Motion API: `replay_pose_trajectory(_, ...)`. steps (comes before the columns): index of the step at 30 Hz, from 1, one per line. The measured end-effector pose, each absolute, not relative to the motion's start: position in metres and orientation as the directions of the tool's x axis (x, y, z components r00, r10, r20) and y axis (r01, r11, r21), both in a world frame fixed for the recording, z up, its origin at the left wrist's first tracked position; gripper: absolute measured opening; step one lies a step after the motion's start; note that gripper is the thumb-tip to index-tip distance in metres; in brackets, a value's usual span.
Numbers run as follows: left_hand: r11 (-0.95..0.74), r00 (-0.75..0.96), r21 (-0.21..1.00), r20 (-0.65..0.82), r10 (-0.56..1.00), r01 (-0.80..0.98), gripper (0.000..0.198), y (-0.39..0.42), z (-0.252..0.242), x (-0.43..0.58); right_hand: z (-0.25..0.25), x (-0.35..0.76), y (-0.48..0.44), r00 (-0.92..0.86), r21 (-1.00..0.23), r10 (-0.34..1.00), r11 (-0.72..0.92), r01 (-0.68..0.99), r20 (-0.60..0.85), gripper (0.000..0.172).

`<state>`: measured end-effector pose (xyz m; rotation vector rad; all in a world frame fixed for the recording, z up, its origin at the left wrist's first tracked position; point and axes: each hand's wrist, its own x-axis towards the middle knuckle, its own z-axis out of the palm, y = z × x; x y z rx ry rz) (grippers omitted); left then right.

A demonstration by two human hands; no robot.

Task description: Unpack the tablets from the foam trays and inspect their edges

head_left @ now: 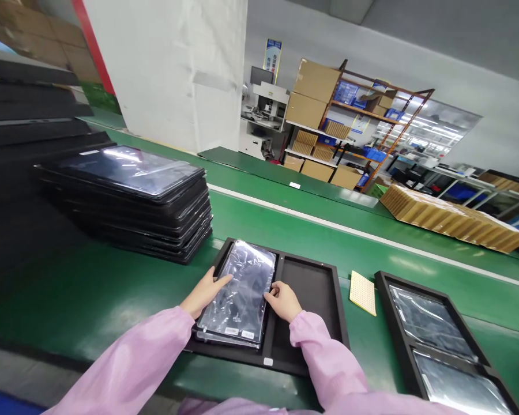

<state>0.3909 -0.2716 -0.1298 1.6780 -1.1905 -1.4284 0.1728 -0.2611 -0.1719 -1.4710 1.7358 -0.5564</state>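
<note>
A tablet-like flat panel [246, 288] in clear plastic film, with small white labels at its near end, is at the left compartment of a black foam tray [307, 360]. It sits slightly askew over another wrapped panel [225, 340], whose near edge shows below it. My left hand [205, 291] grips its left edge, thumb on top and the other fingers partly hidden. At the opposite edge, my right hand [284, 301] pinches the panel with fingers curled. The tray's right compartment [307, 282] shows its bare black bottom.
To the left rises a stack of wrapped panels [155, 196], beside a taller black tray stack [21, 173]. A yellow dotted sheet [363, 293] lies right of my tray. Further right, a second black tray [409, 328] holds two panels. Cardboard dividers [450, 219] stand across the green bench [328, 230].
</note>
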Motion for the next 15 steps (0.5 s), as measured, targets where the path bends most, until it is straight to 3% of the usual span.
replay_pose_trajectory(2, -0.446, -0.051, 0.88, -0.459, -0.887, -0.167, 0.052, -0.271, -0.117, 0.387, -0.171, 0.172, -0.262, -0.045, -0.776, -0.959, 0.254, -0.577, -0.281, 0.018)
replay_pose_trajectory(4, -0.399, -0.071, 0.902, -0.414, -0.907, -0.167, 0.049, -0.267, -0.105, 0.383, -0.169, 0.169, -0.262, -0.08, -0.816, -0.961, 0.267, -0.513, -0.264, 0.024)
replay_pose_trajectory(10, -0.101, -0.081, 0.986, -0.112, -0.99, -0.133, 0.067, -0.256, -0.103, 0.386, -0.145, 0.171, -0.266, -0.156, -0.982, -0.986, 0.077, -0.175, -0.049, 0.023)
replay_pose_trajectory(15, 0.107, -0.03, 0.971, 0.103, -0.994, -0.214, 0.082, -0.267, -0.126, 0.39, -0.132, 0.186, -0.272, -0.228, -0.995, -0.969, -0.101, 0.002, 0.097, 0.029)
